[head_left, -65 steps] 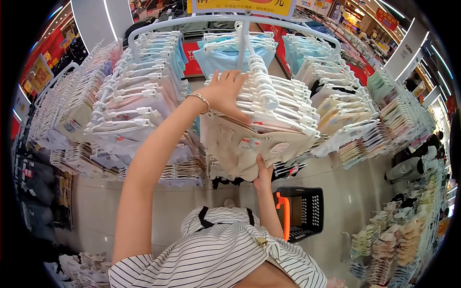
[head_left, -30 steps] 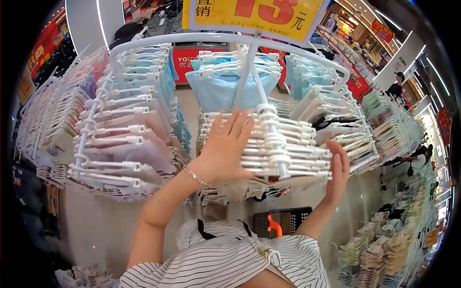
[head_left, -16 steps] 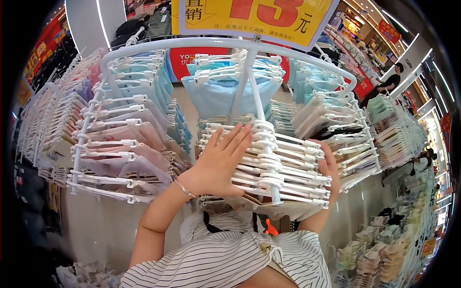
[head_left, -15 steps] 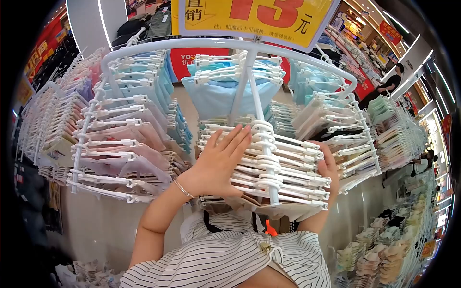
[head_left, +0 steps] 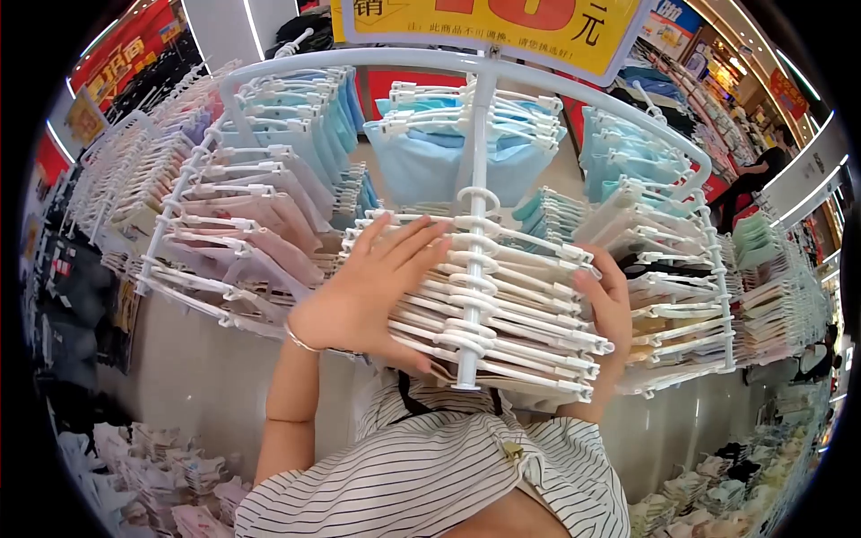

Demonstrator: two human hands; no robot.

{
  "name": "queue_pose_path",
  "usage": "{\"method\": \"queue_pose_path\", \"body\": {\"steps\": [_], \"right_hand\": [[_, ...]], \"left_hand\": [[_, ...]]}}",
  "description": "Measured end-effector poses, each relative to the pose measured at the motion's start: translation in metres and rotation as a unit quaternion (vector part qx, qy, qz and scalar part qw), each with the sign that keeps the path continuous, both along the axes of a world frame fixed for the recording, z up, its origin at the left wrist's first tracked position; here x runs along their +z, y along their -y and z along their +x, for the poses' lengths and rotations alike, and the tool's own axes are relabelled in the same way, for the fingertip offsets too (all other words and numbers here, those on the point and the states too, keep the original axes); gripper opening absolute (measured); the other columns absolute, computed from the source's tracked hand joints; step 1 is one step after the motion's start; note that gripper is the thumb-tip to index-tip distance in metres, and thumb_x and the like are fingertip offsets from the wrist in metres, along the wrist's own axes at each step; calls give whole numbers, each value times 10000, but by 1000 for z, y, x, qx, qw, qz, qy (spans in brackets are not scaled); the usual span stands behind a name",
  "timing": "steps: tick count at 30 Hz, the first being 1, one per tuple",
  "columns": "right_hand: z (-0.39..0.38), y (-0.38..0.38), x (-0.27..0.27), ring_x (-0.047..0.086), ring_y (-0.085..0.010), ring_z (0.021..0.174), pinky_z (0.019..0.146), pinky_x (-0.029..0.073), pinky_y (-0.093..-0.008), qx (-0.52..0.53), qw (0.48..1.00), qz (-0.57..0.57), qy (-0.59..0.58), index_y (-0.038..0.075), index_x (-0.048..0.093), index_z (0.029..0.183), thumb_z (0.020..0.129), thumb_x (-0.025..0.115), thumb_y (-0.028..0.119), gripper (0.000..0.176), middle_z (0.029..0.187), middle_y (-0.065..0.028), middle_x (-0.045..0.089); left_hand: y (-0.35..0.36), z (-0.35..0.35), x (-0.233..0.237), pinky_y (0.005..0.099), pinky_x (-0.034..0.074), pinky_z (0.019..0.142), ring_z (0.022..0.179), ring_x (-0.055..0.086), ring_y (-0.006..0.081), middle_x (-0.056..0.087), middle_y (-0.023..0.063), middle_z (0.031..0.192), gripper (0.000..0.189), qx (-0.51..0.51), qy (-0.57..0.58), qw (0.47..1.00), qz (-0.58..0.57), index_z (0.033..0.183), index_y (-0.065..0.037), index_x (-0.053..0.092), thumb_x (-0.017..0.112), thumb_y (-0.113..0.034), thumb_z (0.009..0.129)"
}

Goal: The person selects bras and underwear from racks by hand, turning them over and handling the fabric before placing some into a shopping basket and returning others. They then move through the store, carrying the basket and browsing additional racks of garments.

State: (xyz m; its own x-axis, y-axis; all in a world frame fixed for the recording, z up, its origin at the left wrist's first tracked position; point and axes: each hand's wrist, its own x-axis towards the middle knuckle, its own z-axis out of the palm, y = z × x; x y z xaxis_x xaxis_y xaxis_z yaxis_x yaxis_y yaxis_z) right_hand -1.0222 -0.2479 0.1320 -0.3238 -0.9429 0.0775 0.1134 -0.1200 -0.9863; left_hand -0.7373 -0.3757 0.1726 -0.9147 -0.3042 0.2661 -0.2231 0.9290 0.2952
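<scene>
A row of white clip hangers (head_left: 520, 309) with pale beige garments hangs on the middle arm (head_left: 468, 368) of a white rack. My left hand (head_left: 368, 291) lies across the hangers' left half, fingers spread and thumb near the front hanger. At their right ends my right hand (head_left: 608, 300) is bent around a hanger clip, with its finger and thumb at the clip. Most of the garments are hidden under the hangers and my left hand.
Pink and grey garments (head_left: 269, 211) hang on the left arm, light blue ones (head_left: 426, 161) behind. More hangers (head_left: 668, 242) fill the right arm. A yellow price sign (head_left: 502, 31) stands above the rack. A person in dark clothes (head_left: 762, 175) is at the far right.
The view has shifted, and the rack sits lower and nearer. The hangers on the middle arm are spread wider apart. My right hand's fingers have come round onto a clip.
</scene>
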Motion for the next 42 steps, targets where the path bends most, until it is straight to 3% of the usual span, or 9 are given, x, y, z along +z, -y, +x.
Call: {"method": "queue_pose_path", "body": {"steps": [3, 4, 8, 12, 18, 24, 30, 36, 42], "right_hand": [[-18, 5, -10, 512, -91, 900, 777, 407, -220, 27, 995, -14, -95, 10, 566, 1110, 843, 584, 77, 276, 1009, -31, 575], [-18, 8, -10, 499, -86, 911, 781, 402, -220, 31, 994, -25, -102, 9, 568, 1101, 848, 584, 78, 263, 997, -21, 564], [-20, 13, -16, 513, -93, 933, 813, 402, -225, 28, 994, -27, -104, 10, 566, 1138, 821, 600, 69, 324, 1032, -24, 591], [-20, 18, -9, 485, -100, 966, 828, 386, -230, 31, 995, -4, -93, 7, 551, 1108, 871, 574, 111, 260, 1048, -35, 548], [-18, 33, -1, 423, -139, 1131, 966, 289, -250, 19, 982, -109, -152, 26, 517, 1179, 885, 522, 80, 299, 1167, -62, 521], [-30, 52, 2, 449, -107, 963, 877, 331, -226, 55, 963, -64, -254, 38, 503, 1205, 921, 458, 128, 301, 1031, -26, 517], [-24, 71, -8, 438, -102, 847, 787, 362, -214, 19, 954, -33, -296, 59, 460, 1239, 958, 438, 220, 324, 902, -13, 481], [-22, 93, -20, 511, -161, 729, 712, 424, -263, -56, 930, -5, -364, 40, 455, 1182, 954, 464, 276, 328, 811, -92, 553], [-15, 116, -37, 596, -258, 652, 599, 452, -323, -162, 909, -32, -384, 33, 489, 1047, 919, 523, 340, 334, 763, -155, 617]], "left_hand": [[26, 16, -3, 484, 97, 1093, 1340, 268, 312, 377, 153, 1394, 899, -26, -39, 994, 94, 1343, -14, 371, 655, -572, 698], [32, 20, -5, 421, 167, 1084, 1314, 320, 260, 438, 119, 1352, 647, -5, -81, 992, 95, 1324, -22, 412, 573, -428, 847], [54, 14, -25, 270, 339, 971, 1165, 443, 152, 492, 56, 1273, 377, 104, -150, 931, 316, 1298, -58, 448, 447, -207, 952], [74, 19, -29, 267, 367, 919, 1045, 466, 111, 492, 33, 1248, 369, 35, -87, 900, 427, 1293, -71, 453, 457, -204, 949], [87, 0, -32, 250, 371, 905, 1051, 457, 109, 501, 20, 1206, 350, 82, -70, 905, 411, 1252, -71, 474, 509, -156, 915], [123, -25, -50, 281, 380, 897, 1061, 477, 152, 524, 48, 1166, 412, 118, -169, 909, 362, 1187, -60, 508, 644, -197, 823], [157, -57, -67, 275, 384, 879, 959, 492, 168, 520, 55, 1050, 396, 128, -283, 937, 159, 1075, -74, 522, 706, -253, 773], [188, -73, -77, 254, 400, 763, 860, 485, 132, 543, 33, 958, 299, 204, -355, 877, 252, 936, -70, 564, 693, -293, 784], [196, -88, -77, 238, 414, 646, 706, 494, 110, 571, 10, 777, 309, 268, -419, 841, 214, 826, -54, 571, 710, -324, 766]]}}
